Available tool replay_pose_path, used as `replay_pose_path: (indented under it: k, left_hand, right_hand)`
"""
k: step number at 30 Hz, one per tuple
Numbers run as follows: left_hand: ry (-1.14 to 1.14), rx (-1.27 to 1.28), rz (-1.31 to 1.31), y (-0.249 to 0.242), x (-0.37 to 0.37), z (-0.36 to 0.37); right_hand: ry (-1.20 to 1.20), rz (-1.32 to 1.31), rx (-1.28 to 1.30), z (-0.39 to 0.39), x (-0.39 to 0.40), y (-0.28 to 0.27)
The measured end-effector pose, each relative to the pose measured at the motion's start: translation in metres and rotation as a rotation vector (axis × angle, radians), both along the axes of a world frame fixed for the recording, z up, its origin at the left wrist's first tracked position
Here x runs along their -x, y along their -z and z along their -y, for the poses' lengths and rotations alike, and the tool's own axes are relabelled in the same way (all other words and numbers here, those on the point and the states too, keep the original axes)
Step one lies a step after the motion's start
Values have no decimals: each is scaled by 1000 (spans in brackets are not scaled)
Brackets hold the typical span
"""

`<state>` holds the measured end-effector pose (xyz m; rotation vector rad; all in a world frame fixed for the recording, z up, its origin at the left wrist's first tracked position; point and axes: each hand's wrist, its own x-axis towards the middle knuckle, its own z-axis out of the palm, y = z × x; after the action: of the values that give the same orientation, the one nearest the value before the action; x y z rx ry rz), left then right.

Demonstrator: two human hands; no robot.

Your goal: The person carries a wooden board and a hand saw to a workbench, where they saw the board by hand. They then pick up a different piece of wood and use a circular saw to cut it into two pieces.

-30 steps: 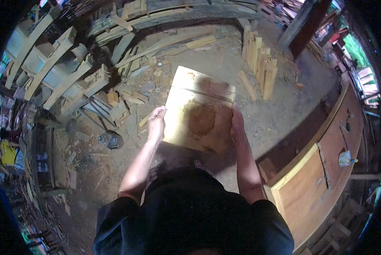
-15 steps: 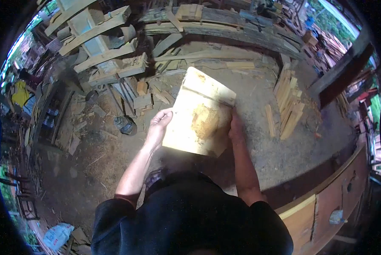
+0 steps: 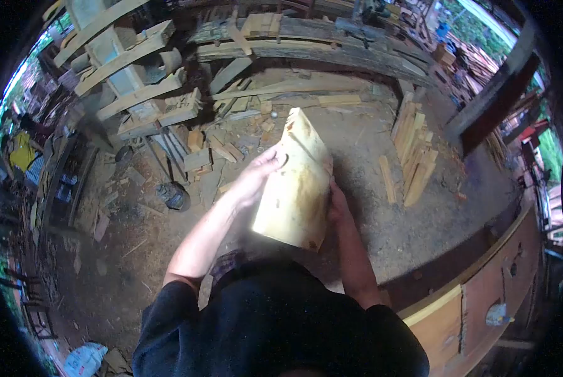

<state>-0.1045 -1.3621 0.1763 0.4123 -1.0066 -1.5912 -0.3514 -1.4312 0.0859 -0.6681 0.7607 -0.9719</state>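
Note:
A pale wooden board (image 3: 292,201) is held up in front of my body, tilted, with brown stains on its bright face. A groove crosses its upper part, and notches show at its top corner. My left hand (image 3: 264,173) grips the left edge, thumb on the face and fingers mostly behind. On the right edge is my right hand (image 3: 338,201), closed around the board, its fingers largely hidden.
Stacked wood strips (image 3: 416,154) lie on the floor at right. A wooden bench (image 3: 313,47) stands at the back, a clamped-looking timber frame (image 3: 130,69) at upper left. A wooden cabinet (image 3: 438,320) is at lower right, a dark container (image 3: 172,196) on the floor at left.
The board has turned and tilted, so its face looks narrower. My left hand has moved up and to the right along with it; my right hand has shifted slightly lower and left.

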Motion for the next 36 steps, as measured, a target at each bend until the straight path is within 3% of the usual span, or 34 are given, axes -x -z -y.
replay_pose_path:
  k: [5, 7, 9, 12, 15, 18, 19, 21, 22, 23, 24, 25, 26, 28, 29, 31, 32, 33, 35, 36]
  left_hand:
    - [57, -177, 125, 11, 39, 75]
    - [-19, -268, 191, 22, 68, 100]
    - [-19, -295, 138, 33, 82, 127]
    - [-156, -350, 280, 43, 110, 175]
    - [-199, -329, 134, 30, 139, 203]
    - [-339, -24, 11, -2, 178, 241]
    - [-346, -101, 198, -13, 182, 247]
    - [-559, 382, 540, -33, 197, 265]
    - [-711, 513, 609, -38, 207, 276]
    - [-679, 465, 737, -38, 211, 287]
    - [-634, 616, 791, -49, 210, 296]
    - [-583, 762, 847, -58, 210, 306]
    - [-575, 752, 855, -59, 211, 315]
    - [-579, 1305, 891, -62, 208, 328]
    - [-588, 1301, 907, -64, 202, 333]
    - [-536, 1422, 912, -69, 186, 344]
    - [-540, 1381, 1018, -58, 173, 348]
    - [-657, 1381, 1088, -55, 163, 351]
    - [-898, 1187, 1203, -49, 151, 356]
    - [-994, 1032, 1131, -49, 152, 357]
  right_hand:
    - [246, -215, 95, 37, 70, -19]
    - [327, -292, 147, 48, 102, -34]
    - [544, -659, 289, 65, 115, -41]
    - [515, -684, 439, 97, 144, -46]
    - [464, -718, 507, 129, 174, -60]
    - [433, -632, 382, 168, 202, -84]
    - [443, -642, 366, 183, 220, -74]
    - [395, -135, 195, 217, 253, -62]
    - [402, -138, 199, 226, 262, -66]
    - [316, 25, 43, 226, 259, -92]
    - [228, 190, -116, 229, 257, -106]
    - [233, 193, -125, 247, 265, -111]
    - [214, 231, -37, 267, 271, -118]
    - [134, 290, 80, 289, 270, -126]
    - [119, 296, 77, 298, 271, -124]
    - [25, 50, 192, 322, 277, -121]
    - [-14, 104, 235, 330, 272, -132]
    - [-56, 102, 231, 331, 257, -148]
    - [101, -151, 453, 333, 223, -174]
    - [118, -145, 432, 348, 215, -174]
